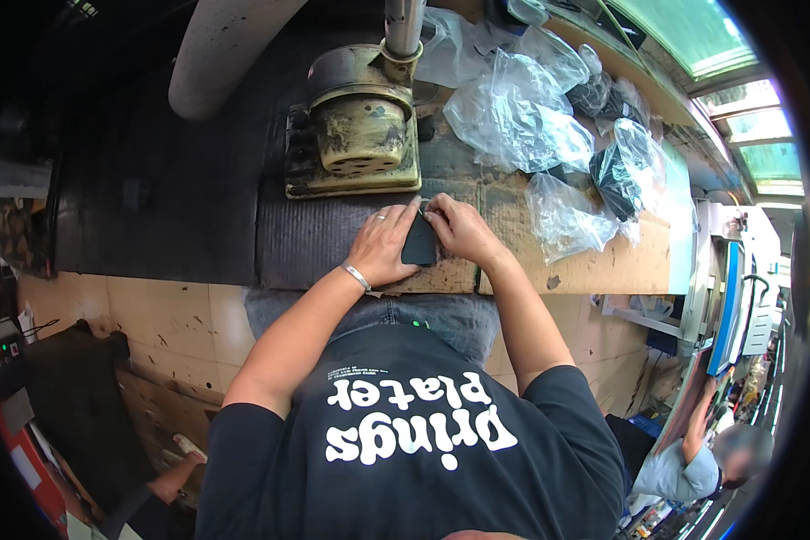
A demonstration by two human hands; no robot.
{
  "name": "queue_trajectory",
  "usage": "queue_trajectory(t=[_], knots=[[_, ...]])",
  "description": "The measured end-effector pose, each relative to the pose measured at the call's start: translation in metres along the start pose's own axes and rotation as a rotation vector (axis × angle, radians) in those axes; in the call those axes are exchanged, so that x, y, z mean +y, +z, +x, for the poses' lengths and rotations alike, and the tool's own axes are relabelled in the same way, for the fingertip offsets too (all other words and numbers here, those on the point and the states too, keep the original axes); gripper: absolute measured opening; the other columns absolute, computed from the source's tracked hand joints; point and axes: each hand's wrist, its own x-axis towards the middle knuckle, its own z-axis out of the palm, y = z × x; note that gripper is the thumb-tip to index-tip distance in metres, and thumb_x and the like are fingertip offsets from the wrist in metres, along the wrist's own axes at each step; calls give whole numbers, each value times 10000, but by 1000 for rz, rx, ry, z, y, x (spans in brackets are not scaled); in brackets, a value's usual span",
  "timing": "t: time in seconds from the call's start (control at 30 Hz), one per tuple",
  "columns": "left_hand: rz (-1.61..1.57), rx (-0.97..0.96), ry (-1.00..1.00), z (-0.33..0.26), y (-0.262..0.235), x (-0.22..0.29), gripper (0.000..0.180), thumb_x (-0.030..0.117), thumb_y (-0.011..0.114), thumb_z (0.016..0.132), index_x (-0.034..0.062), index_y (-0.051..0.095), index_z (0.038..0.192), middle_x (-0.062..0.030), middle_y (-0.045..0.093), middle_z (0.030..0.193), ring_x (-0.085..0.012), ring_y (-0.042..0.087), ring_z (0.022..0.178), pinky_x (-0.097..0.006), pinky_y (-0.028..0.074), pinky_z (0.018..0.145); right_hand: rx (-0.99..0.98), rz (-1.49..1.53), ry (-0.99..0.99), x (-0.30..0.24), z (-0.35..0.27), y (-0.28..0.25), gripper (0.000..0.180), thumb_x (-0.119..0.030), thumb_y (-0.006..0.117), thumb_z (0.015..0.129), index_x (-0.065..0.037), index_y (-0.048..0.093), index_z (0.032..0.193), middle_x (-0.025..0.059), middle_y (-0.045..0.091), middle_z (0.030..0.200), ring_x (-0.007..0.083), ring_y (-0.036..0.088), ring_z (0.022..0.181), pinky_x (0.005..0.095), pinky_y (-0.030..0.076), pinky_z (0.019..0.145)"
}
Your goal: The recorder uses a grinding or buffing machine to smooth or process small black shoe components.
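A small black flat piece (419, 241), perhaps leather or fabric, lies on the cardboard-covered bench between my hands. My left hand (382, 245) grips its left side, with the fingers along the edge and the thumb near its lower end. A ring and a metal bracelet are on this hand and wrist. At the piece's upper right corner, the fingers of my right hand (463, 229) are pinched together. Whatever tiny part sits between those fingertips is too small to make out. Just beyond my hands stands a yellowed, stained machine (362, 126) with a rounded housing on a square base.
Clear plastic bags (522, 117), some with dark pieces inside, are heaped at the back right. A thick grey pipe (229, 58) hangs at the upper left. Blackened cardboard (171, 207) covers the bench's left side. Another person (684, 468) is at the far lower right.
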Motion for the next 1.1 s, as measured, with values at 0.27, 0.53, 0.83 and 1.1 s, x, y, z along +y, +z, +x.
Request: queue_trajectory(t=[0.27, 0.53, 0.83, 1.1], knots=[[-36, 43, 13, 1, -1, 1, 915, 243, 834, 582, 20, 420, 1366, -170, 502, 1246, -370, 495, 1167, -439, 424, 1012, 42, -95, 119, 1, -19, -10, 167, -171, 648, 855, -22, 639, 931, 183, 666, 842, 366, 643, 816, 432, 496, 717], [-142, 49, -115, 9, -2, -1, 933, 309, 846, 569, -11, 441, 1345, -175, 517, 1229, -366, 512, 1168, -403, 434, 1009, 49, -138, -495, -7, -70, -19, 123, -172, 693, 709, -81, 674, 790, 76, 640, 744, 236, 631, 741, 433, 480, 922], [-1031, -147, -334, 0, -11, 11, 951, 198, 885, 638, -61, 393, 1410, -183, 464, 1405, -224, 477, 1285, -339, 413, 1042, -103, -120, -339, 14, -65, -23, 213, -165, 523, 821, -22, 621, 945, 108, 557, 593, 294, 632, 643, 358, 522, 648], [-649, 11, -133, 7, -32, 13, 961, 276, 891, 603, -39, 434, 1387, -188, 526, 1275, -270, 531, 1210, -361, 430, 1015, -409, 620, 53, -13, -69, -38, 458, 47, 413, 803, -16, 636, 1198, 46, 630, 634, 110, 622, 542, 270, 516, 535]])
